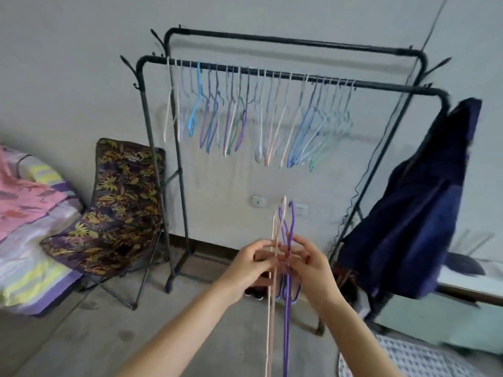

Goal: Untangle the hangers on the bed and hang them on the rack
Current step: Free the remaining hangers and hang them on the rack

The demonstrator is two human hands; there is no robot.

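Head view: the left hand (251, 261) and right hand (309, 263) meet in front of the rack (285, 74), fingers curled round a small bunch of hangers (285, 235) held upright, a cream one on the left and purple ones on the right, hooks up. Many hung hangers (258, 115) already line the near rail, so the task looks well advanced. The held bunch still needs separating and hanging. The visible bed (30, 221) at far left shows no hangers.
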